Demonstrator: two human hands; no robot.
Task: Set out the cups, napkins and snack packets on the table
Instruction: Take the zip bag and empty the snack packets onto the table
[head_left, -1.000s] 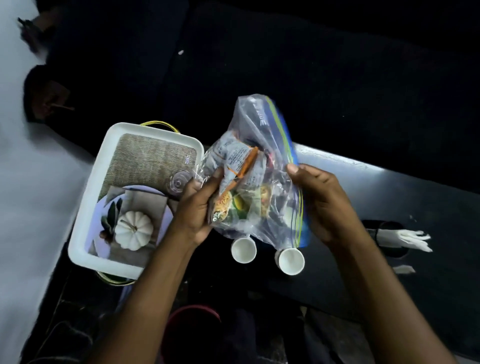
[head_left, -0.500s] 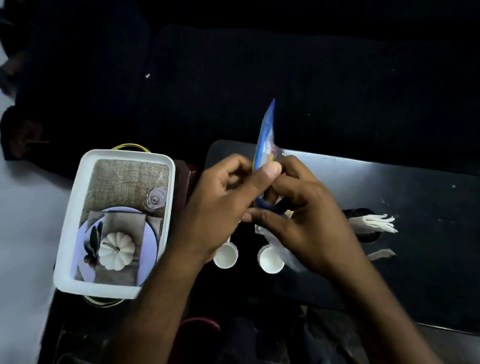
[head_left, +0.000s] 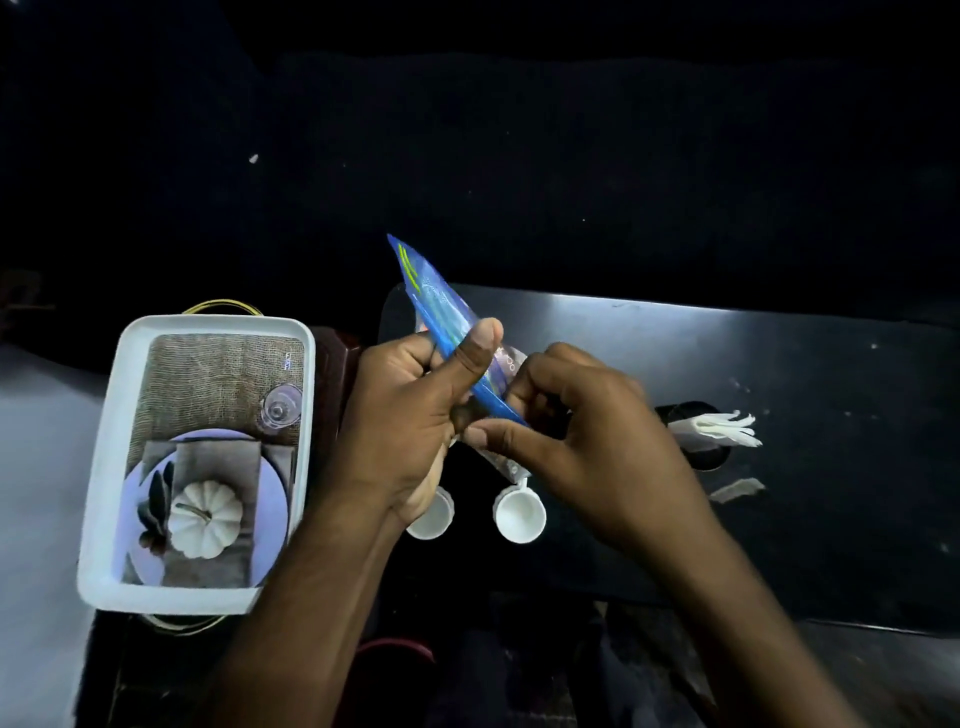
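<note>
1. Both hands meet over the near edge of the dark table (head_left: 779, 364), and both grip one plastic bag (head_left: 441, 306) with a blue zip strip.
2. The left hand (head_left: 415, 415) is closed on the bag; its thumb presses flat on the blue strip and the other fingers are curled behind it.
3. The right hand (head_left: 587, 441) is also closed on the bag; it pinches the lower end of the blue strip between thumb and forefinger.
4. The top of the bag stands up and tilts to the left, above the two hands. The clear lower part hangs down under the right hand. What is inside the bag, I cannot tell here.
5. Two white cups stand on the table under the hands. The left cup (head_left: 434, 522) is half hidden by the left wrist; the right cup (head_left: 519, 517) is just beside it and fully in view, open side up.
6. White napkins (head_left: 717, 428) lie to the right of the right hand, on a dark round thing (head_left: 701, 460) on the table.
7. A white tray (head_left: 104, 467) is at the left, apart from the cups. On its bottom is a picture of a place setting with a white pumpkin.
</note>
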